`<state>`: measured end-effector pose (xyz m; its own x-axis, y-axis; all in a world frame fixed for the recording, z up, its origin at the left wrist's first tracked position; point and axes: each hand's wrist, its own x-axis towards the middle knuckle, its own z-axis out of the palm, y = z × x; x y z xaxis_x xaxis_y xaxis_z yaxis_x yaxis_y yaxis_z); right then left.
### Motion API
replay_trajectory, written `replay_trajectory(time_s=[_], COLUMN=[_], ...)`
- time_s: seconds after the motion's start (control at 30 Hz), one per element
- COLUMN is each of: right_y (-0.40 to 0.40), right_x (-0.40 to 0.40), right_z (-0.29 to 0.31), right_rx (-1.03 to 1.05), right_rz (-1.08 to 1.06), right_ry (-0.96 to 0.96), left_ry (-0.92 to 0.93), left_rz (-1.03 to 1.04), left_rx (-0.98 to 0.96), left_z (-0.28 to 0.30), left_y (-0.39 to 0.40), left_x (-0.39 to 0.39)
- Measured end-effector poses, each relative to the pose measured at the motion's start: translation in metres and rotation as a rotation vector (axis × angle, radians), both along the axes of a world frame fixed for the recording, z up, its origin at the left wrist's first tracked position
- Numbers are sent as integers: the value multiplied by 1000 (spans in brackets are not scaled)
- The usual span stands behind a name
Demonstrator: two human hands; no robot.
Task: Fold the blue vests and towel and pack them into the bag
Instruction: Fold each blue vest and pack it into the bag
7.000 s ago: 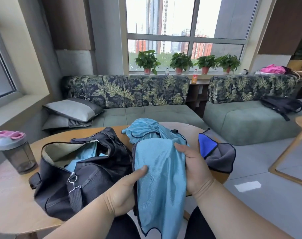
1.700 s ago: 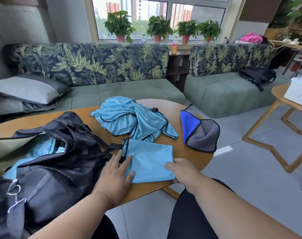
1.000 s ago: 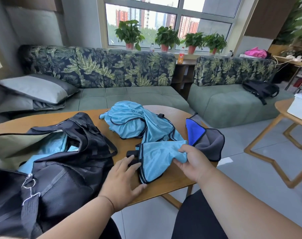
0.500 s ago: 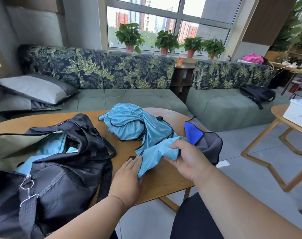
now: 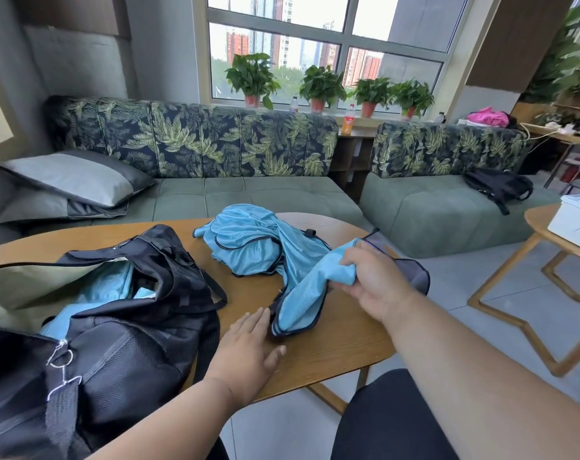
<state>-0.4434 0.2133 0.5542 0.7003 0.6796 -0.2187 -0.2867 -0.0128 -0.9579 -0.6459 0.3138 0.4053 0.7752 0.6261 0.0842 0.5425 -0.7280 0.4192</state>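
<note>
Blue mesh vest point(image 5: 301, 293) is in the right hand point(image 5: 374, 280): fingers curled round one bunched end, lifted off the bench point(image 5: 341, 336), with the rest draping down to the wood. Left hand point(image 5: 248, 346) lies flat and open on the bench, fingertips just touching the vest's low dark-trimmed edge, gripping nothing.

Step in hand, as I read it: mid-fold on this vest, not packing yet.

A second blue vest point(image 5: 245, 240) sits crumpled behind it, unfolded. The grey towel point(image 5: 411, 270) with dark trim lies mostly hidden behind the right hand, at the bench's right edge. Black bag point(image 5: 126, 310) stands open at left, with blue fabric already showing inside.

Next move likely calls for laying the held end over, left hand pinning the low edge so the slippery mesh doesn't slide, then flattening before it goes to the bag.
</note>
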Motion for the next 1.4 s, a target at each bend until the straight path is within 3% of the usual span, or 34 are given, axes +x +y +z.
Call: replay_trajectory(time_s=[0.13,0.27,0.4,0.5,0.57,0.73,0.9,1.07,1.4], right_y=[13,25,28,18,3,-40,-55,-67,-76], right_x=[24,13,-26,-57,-72,-84,-83,-72,-66], right_z=[51,88,56,-6,-45,-105,-118,-124,-139], right_rx=[-94,-202,-388,-498,-523,-554,-440,-454,-699], right_rz=[34,267,595,818,910,899,760,653,985], right_ry=[-447,-967,-1234,-1313,-1301,-1205,-1112,-1149,-1537], left_ry=[-100,-226,-334,-315,-167,73,64,99,231], left_rz=[44,132,214,168,77,-136,-196,-273,-341], left_rx=[-30,-43,-42,16,144,346,319,324,363], left_z=[12,33,45,38,27,-4,-2,-3,-11], left_y=[8,18,23,23,18,6,0,-2,-7], left_x=[-7,-22,-45,-65,-75,-90,-96,-100,-110])
